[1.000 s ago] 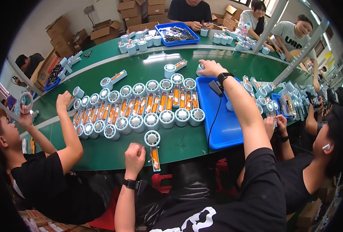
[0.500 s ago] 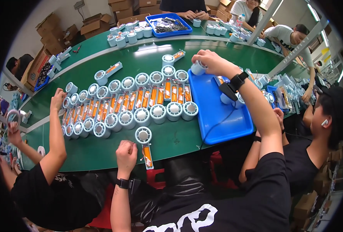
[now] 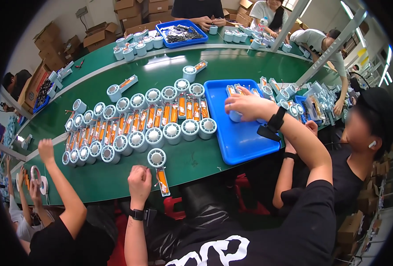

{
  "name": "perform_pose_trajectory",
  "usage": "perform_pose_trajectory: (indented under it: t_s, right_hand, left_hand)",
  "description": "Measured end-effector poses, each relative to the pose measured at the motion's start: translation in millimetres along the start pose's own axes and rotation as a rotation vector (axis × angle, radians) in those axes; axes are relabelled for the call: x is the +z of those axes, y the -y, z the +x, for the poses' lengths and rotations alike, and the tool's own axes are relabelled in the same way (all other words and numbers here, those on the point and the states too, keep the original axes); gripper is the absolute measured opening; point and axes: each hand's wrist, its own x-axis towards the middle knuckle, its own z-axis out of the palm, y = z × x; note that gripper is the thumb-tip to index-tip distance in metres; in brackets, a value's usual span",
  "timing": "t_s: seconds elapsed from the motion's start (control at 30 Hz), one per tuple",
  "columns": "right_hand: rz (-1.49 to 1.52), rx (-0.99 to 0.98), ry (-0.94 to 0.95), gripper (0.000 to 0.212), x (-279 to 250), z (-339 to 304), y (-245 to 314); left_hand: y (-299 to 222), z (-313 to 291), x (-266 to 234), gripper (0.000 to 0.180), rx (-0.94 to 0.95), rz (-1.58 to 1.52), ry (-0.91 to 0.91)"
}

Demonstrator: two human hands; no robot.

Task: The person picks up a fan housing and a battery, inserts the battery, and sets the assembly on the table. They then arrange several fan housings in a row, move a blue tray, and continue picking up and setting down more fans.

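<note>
My right hand is over the blue tray, fingers closed around the round head of a light-blue handheld fan. Other opened fans lie in the tray's far part, partly hidden by this hand. My left hand rests closed near the table's front edge; whatever its fingers hold, if anything, is hidden. Just right of it lies a single fan, its open handle showing an orange battery cell. Beyond, fans stand in two facing rows, heads outward and orange-filled handles inward.
A person's forearm reaches in on the left, and a co-worker sits at my right. Two loose fans lie behind the rows. Across the metal rail, a blue tray holds dark parts. More fans crowd the right.
My right hand has brought a fan from the tray's far left corner inward and nearer, over the tray. My left hand stays closed by the single fan. The neighbour's arm at left drew back from the rows.
</note>
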Motion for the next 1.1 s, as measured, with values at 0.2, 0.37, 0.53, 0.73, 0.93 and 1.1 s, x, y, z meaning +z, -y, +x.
perform_pose_trajectory:
  t_s: [0.2,0.37,0.53,0.73,0.93,1.1]
  right_hand:
    - [0.032,0.22,-0.26,0.049,-8.3,68.5,-26.4]
    - [0.071,0.276,-0.279,0.051,3.7,137.3,-52.5]
    - [0.322,0.449,-0.171,0.052,11.3,174.1,-68.2]
    - [0.497,0.294,-0.303,0.053,20.2,161.8,-87.8]
    - [0.622,0.157,-0.338,0.053,-40.0,76.4,-57.6]
    - [0.478,0.108,-0.055,0.058,-48.1,32.4,1.9]
  left_hand:
    - [-5.4,-2.1,-0.9,0.028,0.03,0.044,0.016]
    - [-4.0,-11.2,0.4,0.027,-0.029,0.04,0.029]
    - [-8.6,-3.4,2.5,0.031,-0.035,0.055,0.054]
    - [-6.0,0.3,-0.9,0.033,-0.058,0.037,0.063]
    - [-2.4,0.4,0.9,0.028,-0.045,0.01,0.065]
    - [-3.7,-5.3,-5.5,0.026,-0.023,-0.003,0.046]
